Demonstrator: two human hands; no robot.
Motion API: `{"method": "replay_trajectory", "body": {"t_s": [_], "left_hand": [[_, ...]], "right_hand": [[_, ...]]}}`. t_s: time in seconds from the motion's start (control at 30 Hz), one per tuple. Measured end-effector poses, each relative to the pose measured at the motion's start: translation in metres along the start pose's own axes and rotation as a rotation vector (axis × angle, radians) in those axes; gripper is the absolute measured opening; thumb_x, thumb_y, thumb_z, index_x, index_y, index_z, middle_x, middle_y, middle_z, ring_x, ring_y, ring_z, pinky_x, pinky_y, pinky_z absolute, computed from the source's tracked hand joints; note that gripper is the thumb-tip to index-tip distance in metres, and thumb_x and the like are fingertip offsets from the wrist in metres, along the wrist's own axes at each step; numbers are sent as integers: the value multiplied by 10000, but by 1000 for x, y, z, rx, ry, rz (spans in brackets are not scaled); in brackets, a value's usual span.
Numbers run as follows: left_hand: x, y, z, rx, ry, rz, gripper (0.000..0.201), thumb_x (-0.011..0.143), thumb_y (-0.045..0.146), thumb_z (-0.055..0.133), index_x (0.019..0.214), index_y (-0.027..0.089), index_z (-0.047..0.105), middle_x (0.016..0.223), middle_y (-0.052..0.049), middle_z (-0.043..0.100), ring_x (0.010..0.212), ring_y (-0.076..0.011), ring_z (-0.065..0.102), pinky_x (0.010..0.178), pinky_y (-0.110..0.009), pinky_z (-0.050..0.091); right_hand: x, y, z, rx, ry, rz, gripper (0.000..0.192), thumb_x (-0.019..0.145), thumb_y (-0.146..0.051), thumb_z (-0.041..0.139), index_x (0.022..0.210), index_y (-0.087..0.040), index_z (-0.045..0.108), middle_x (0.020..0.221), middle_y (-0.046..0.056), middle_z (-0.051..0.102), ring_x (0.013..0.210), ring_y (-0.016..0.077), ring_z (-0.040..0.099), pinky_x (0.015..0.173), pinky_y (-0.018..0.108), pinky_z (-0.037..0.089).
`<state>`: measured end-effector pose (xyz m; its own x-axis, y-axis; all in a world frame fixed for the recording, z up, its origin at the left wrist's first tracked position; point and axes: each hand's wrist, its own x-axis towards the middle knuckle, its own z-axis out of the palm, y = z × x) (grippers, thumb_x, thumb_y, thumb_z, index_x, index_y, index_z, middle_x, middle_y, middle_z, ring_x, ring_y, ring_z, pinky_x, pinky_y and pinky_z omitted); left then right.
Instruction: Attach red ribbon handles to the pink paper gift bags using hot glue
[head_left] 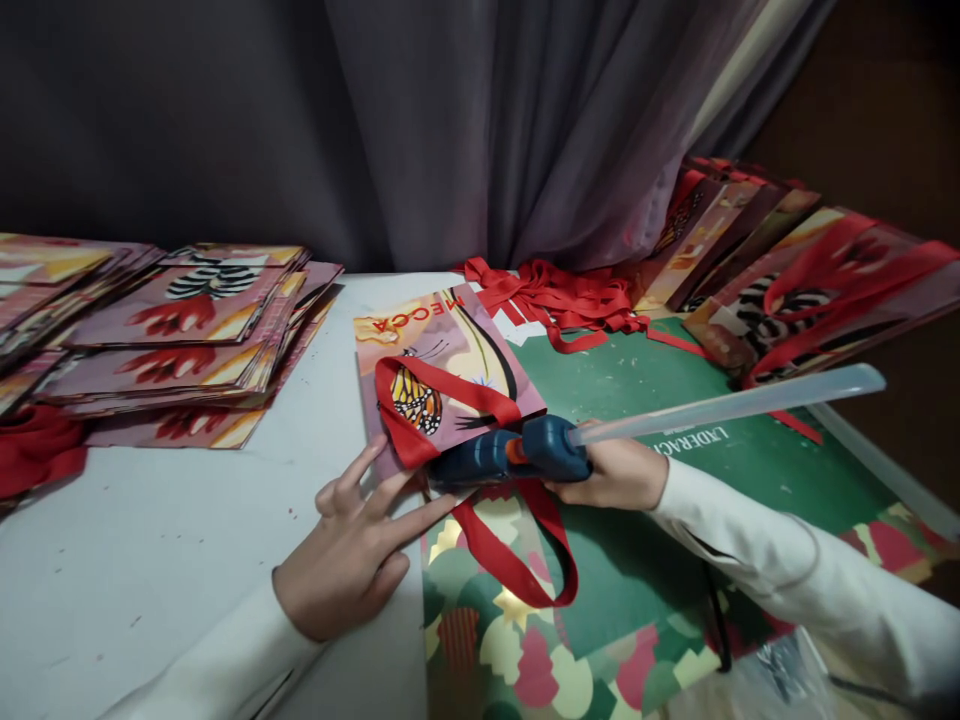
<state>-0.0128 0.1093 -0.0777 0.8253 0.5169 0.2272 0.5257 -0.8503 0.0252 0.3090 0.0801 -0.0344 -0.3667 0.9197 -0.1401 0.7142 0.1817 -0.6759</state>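
- Gluing a red ribbon handle (442, 400) onto the small butterfly bag (450, 360) looks to be the step I'm in: one handle already loops across the bag's face, and a second red loop (517, 560) hangs off the near edge of the bag.
- Judging by the piles, a stack of flat bags (180, 330) lies well to the left of the butterfly bag with no ribbons showing, while bags with handles (810, 290) lean to its right, so much is left.
- Loose ribbons (555, 295) wait just behind the bag.
- My left hand (352, 545) lies flat at the bag's near left corner, fingers spread and unclenched, pressing the edge.
- My right hand (619, 475) is clenched around the blue glue gun (510, 455), its nozzle pointing left over the bag's near edge.
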Motion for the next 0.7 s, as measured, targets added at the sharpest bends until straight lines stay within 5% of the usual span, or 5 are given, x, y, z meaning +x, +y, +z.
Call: {"method": "replay_trajectory", "body": {"t_s": [0.7], "left_hand": [[3,11,-4,-80,-3,-90,722,719,102,479,1347,459,473,1334,-46,470,1397,-394,138,888,-469,343]], "right_hand": [[-25,-9,-15,-147,80,104,177,707,-330,564,757,-164,596,671,20,605,595,165,545,564,271,453]]}}
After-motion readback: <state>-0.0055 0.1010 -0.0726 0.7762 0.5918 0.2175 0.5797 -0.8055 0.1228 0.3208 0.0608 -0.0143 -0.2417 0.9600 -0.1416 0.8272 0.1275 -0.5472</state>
